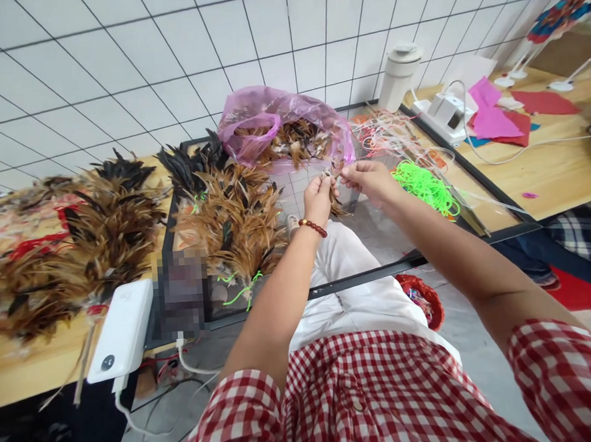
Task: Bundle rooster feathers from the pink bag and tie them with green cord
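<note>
- My left hand [318, 199] is closed, fingertips pinched on a small bunch of brown feathers [335, 202] that hangs just below the fingers.
- My right hand [367, 176] is closed too, thumb and forefinger nipped on something thin at the bunch's top; I cannot tell whether it is a quill or a cord.
- To do this well, I judge both pinches should stay close together at the quill ends, with the tips kept level (loose feathers slip sideways easily).
- Just beyond the fingers: one pink plastic bag [282, 122] of loose feathers.
- Left of my left fingers: two big heaps of tied feather bundles [230, 218], one on the black tray, one on the wooden bench.
- Right of my right fingers: one tangle of green cord [426, 186]; further off, one white jug [399, 74].
- Near my left elbow: one white power bank [122, 328].
</note>
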`<action>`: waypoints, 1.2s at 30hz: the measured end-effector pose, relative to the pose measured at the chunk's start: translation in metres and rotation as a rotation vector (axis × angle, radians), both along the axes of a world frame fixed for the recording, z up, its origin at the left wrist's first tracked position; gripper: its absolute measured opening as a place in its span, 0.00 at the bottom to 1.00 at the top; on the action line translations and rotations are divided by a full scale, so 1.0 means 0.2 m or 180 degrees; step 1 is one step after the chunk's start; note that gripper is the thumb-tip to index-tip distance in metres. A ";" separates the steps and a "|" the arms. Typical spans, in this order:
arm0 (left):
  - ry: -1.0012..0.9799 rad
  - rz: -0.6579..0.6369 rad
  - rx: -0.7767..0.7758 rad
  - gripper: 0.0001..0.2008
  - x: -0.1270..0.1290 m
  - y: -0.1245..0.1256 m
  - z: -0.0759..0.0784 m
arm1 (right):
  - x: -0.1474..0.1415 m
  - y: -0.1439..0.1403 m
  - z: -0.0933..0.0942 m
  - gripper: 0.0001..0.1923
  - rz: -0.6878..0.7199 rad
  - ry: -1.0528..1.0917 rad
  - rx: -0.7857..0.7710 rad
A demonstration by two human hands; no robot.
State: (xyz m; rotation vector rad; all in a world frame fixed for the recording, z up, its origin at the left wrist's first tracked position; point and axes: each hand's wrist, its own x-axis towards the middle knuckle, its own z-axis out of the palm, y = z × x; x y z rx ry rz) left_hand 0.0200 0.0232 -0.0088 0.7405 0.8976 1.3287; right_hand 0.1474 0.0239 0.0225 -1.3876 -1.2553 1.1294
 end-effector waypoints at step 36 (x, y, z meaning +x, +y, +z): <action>-0.0239 -0.1209 -0.0336 0.15 -0.03 -0.07 0.08 | 0.06 0.10 -0.06 0.25 0.1282 0.1025 0.0361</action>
